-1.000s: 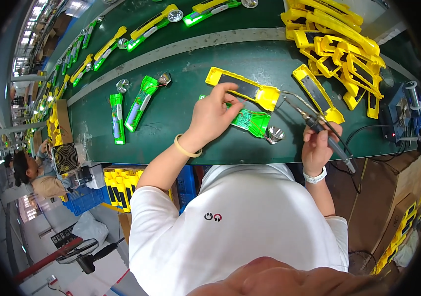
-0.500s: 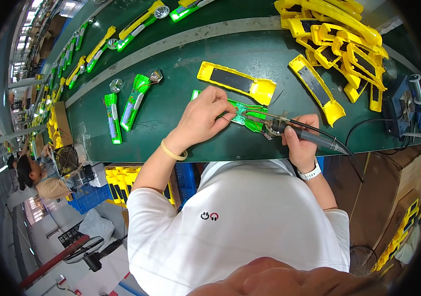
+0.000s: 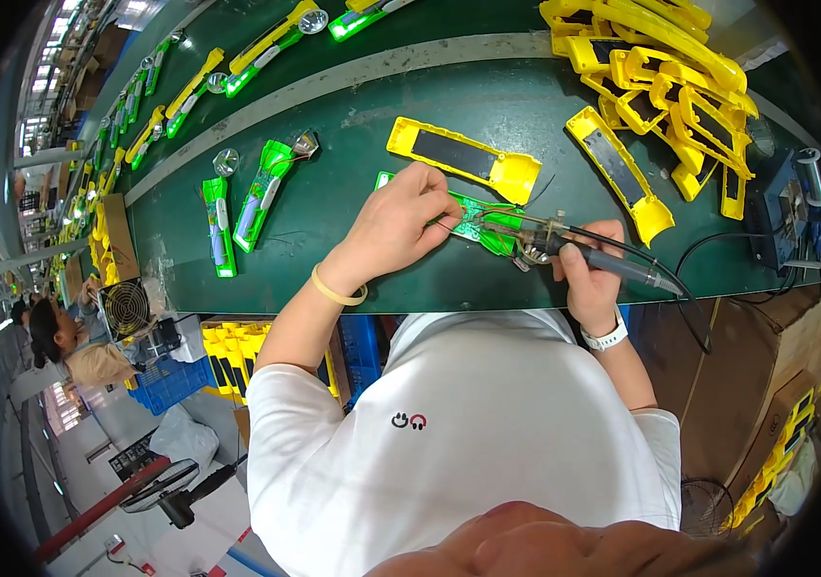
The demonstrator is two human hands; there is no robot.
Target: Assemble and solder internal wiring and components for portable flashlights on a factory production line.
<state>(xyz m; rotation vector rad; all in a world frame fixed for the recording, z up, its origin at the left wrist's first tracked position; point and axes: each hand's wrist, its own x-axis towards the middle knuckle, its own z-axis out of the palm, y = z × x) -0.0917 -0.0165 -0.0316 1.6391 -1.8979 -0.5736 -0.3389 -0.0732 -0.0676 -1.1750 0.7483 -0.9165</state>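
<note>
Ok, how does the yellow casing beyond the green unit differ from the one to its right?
The left casing lies nearly crosswise, while the right casing slants steeply. The left casing is beside the green unit, the right casing beside the yellow pile. The left casing's flared end points right; the right casing's points mostly toward the person. Both are yellow with a dark panel.

The left forearm [image 3: 297, 322] slants toward one o'clock, the left hand [image 3: 399, 221] bent toward three, its fingers [image 3: 439, 204] pinched. The right forearm [image 3: 626, 363] leans toward eleven; the right hand [image 3: 593, 279] is curled in a grip.
</note>
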